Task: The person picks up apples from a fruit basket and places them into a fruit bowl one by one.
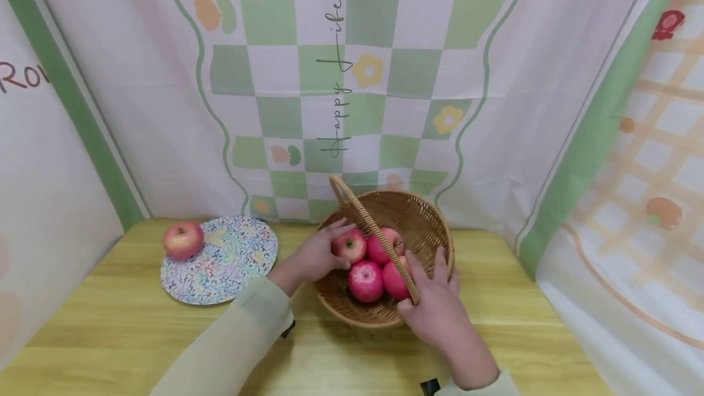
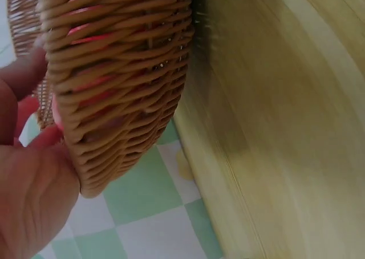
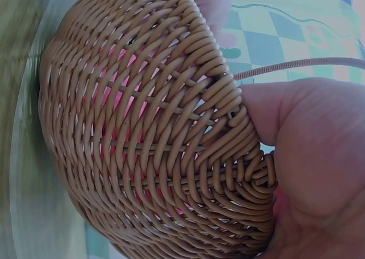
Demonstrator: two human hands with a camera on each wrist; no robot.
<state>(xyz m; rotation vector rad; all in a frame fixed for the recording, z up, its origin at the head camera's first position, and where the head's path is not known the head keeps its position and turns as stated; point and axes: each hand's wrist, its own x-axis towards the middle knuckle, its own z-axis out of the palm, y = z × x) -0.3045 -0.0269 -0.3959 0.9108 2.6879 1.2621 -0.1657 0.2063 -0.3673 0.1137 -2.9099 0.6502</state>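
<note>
Several red apples (image 1: pixel 365 281) lie inside a brown wicker basket (image 1: pixel 423 225) with an arched handle (image 1: pixel 370 220). My left hand (image 1: pixel 315 256) reaches over the basket's left rim, its fingers and thumb on either side of the leftmost apple (image 1: pixel 352 247). In the left wrist view, that hand (image 2: pixel 34 185) passes over the woven rim, its fingertips partly hidden. My right hand (image 1: pixel 439 309) is at the front right rim by the handle's base, fingers spread and fairly straight beside the right apple (image 1: pixel 395 278). Its thumb crosses the rim in the right wrist view.
On the left of the wooden table (image 1: pixel 110 316) lies a round, multicoloured speckled mat (image 1: pixel 236 261). One red-yellow apple (image 1: pixel 183 241) sits at the mat's upper left edge. A checked cloth (image 1: pixel 357 109) hangs right behind the table, with more cloth on both sides.
</note>
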